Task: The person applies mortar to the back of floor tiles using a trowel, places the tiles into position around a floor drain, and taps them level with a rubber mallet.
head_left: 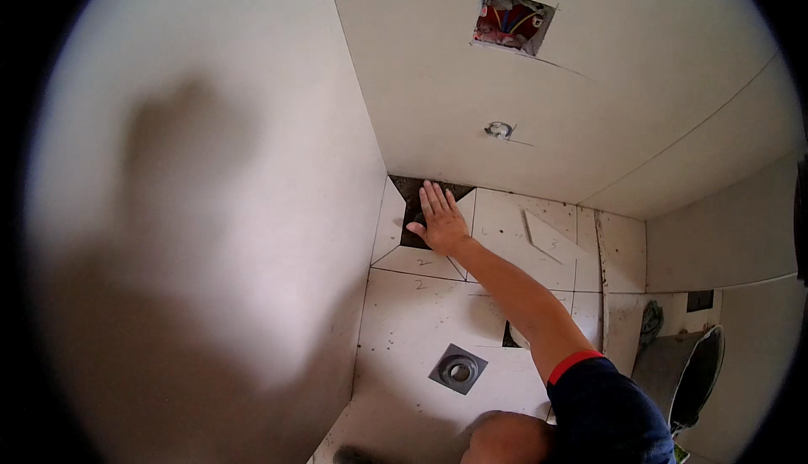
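The right hand is down in the corner, over a dark gap in the floor. Its fingers are straight and a little apart, with the thumb stuck out to the left. I can't tell what the left hand's fingers are doing. White cut tiles sit beside the gap. A slanted tile piece lies to the right of the hand. A square grey drain is nearer the person, and a bucket is over on the right.

Right hand spread, floor tiles, drain
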### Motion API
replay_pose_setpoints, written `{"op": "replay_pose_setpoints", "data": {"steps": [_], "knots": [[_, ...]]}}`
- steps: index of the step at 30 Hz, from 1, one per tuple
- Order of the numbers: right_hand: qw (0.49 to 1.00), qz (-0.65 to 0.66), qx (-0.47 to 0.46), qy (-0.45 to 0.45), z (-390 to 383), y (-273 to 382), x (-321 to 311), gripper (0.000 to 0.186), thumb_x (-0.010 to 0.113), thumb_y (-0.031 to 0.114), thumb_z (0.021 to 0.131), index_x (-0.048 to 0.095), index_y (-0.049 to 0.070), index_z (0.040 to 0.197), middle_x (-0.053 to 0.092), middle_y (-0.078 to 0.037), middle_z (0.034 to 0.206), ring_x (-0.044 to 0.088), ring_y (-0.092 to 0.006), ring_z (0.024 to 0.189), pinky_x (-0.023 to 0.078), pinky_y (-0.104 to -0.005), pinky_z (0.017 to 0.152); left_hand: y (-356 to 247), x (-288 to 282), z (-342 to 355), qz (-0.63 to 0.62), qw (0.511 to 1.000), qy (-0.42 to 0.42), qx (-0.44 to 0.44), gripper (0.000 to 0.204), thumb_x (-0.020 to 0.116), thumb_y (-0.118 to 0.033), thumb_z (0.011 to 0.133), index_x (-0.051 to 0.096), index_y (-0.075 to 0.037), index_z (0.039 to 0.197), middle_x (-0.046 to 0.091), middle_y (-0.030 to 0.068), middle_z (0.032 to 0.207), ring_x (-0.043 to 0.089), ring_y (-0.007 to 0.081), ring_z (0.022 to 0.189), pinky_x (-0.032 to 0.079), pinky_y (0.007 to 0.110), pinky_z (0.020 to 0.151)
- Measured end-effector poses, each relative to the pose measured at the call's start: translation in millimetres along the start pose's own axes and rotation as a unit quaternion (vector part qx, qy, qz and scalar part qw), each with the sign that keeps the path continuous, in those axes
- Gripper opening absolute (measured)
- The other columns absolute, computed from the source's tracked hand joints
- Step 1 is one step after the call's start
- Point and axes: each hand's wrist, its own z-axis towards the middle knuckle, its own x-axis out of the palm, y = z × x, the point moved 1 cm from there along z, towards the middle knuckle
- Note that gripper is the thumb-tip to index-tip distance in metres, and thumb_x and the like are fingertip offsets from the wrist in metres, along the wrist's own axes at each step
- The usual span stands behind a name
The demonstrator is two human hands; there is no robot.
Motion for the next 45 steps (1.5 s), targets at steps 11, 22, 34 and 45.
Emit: {"op": "replay_pose_setpoints", "data": {"steps": [11,22,34,45], "knots": [[0.921,0.385,-0.034,0.041,-188,72,-63,0.044,0.058,0.008,0.091,0.051,0.002,0.134,0.05,-0.023,0.121,0.056,-0.0388,0.103,0.048,-0.0462,0.096,-71,233,22,0.177,0.973,0.084,-0.124,0.064,0.056,-0.046,0.096,0.046,-0.005,0.143,0.047,0.0151,0.145,0.043,0.0299,0.137,0.035,0.043,0.113],[0.755,0.583,-0.109,0.28,-361,59,-53,0.043,0.055,0.014,0.098,0.049,0.01,0.14,0.062,-0.02,0.123,0.061,-0.0385,0.111,0.05,-0.0472,0.093,-77,490,40,0.369,0.851,0.25,-0.278,0.057,0.053,-0.04,0.098,0.047,-0.003,0.143,0.052,0.0166,0.141,0.046,0.028,0.135,0.031,0.041,0.116],[0.84,0.5,0.091,0.193,-381,-11,-108,0.033,0.064,0.031,0.096,0.065,0.013,0.124,0.065,-0.01,0.099,0.063,-0.0264,0.087,0.052,-0.0359,0.079,-7,573,194,0.517,0.753,0.396,-0.088,0.04,0.065,-0.019,0.095,0.059,-0.006,0.132,0.067,0.0096,0.123,0.061,0.0232,0.119,0.046,0.033,0.102],[0.425,0.773,0.459,0.106,-592,-17,-35,0.067,0.081,0.008,0.079,0.049,0.0,0.137,0.057,-0.018,0.134,0.062,-0.0288,0.11,0.052,-0.0467,0.092,74,696,207,0.429,0.668,0.588,0.152,0.032,0.065,-0.02,0.097,0.061,-0.003,0.124,0.071,0.0099,0.101,0.069,0.0179,0.092,0.054,0.032,0.08]]}}
